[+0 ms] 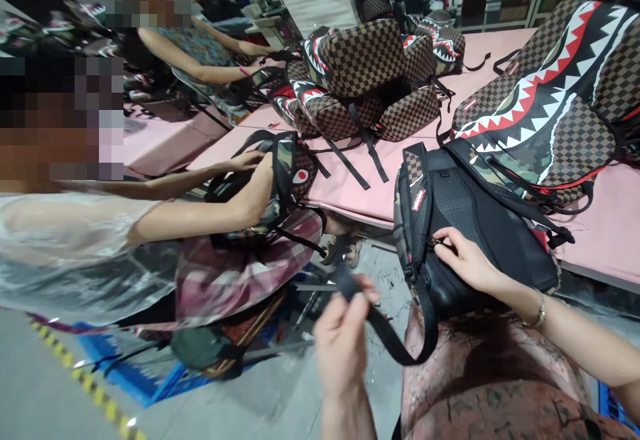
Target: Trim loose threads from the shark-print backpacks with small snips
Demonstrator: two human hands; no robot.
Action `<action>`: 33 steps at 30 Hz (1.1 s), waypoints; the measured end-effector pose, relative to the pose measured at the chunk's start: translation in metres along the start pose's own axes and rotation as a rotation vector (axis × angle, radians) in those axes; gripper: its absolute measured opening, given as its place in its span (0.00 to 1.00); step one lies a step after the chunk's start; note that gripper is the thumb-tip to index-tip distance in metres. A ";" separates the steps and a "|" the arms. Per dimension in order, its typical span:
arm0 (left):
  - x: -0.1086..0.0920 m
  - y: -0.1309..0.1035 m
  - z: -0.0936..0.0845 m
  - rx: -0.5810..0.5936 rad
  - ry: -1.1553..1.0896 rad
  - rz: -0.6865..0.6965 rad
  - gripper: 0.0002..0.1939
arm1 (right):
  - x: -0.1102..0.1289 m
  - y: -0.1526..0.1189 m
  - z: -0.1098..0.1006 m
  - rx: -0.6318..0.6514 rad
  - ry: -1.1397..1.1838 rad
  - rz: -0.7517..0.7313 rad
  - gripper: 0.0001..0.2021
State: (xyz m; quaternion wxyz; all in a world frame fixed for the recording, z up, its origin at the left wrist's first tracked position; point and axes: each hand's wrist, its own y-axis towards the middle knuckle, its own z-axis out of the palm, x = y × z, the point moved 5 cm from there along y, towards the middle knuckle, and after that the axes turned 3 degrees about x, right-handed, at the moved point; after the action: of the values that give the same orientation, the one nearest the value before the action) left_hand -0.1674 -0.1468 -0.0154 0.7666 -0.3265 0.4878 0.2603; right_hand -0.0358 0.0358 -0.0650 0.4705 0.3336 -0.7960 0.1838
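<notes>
A black backpack with a padded back panel rests on my lap against the table edge, its back facing up. My left hand, somewhat blurred, is closed around the loose end of a black webbing strap, holding it out left of the bag. The strap loops down and back up to the shoulder strap, which has a checkered patch and a small red label. My right hand lies on the lower back panel with fingertips pinched beside the shoulder strap. Something small and dark is at those fingertips; I cannot make it out.
On the pink table, a large checkered backpack with shark teeth lies behind mine. More checkered bags are piled farther back. At left a co-worker handles a camouflage backpack. Blue crates stand on the floor.
</notes>
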 end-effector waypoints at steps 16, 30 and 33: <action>0.067 -0.006 0.057 0.228 -0.052 -0.262 0.31 | 0.023 -0.040 -0.015 -0.167 -0.037 -0.174 0.05; 0.077 -0.012 0.055 0.212 -0.128 -0.322 0.30 | 0.027 -0.031 -0.015 -0.153 -0.038 -0.193 0.03; 0.078 -0.011 0.056 0.230 -0.158 -0.328 0.26 | 0.028 -0.032 -0.016 -0.141 -0.040 -0.223 0.04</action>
State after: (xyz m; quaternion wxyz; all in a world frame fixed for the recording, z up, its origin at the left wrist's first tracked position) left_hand -0.0973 -0.1054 -0.0673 0.8668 -0.2905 0.3929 0.0992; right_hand -0.0128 0.0122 -0.0336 0.4942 0.3897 -0.7742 0.0676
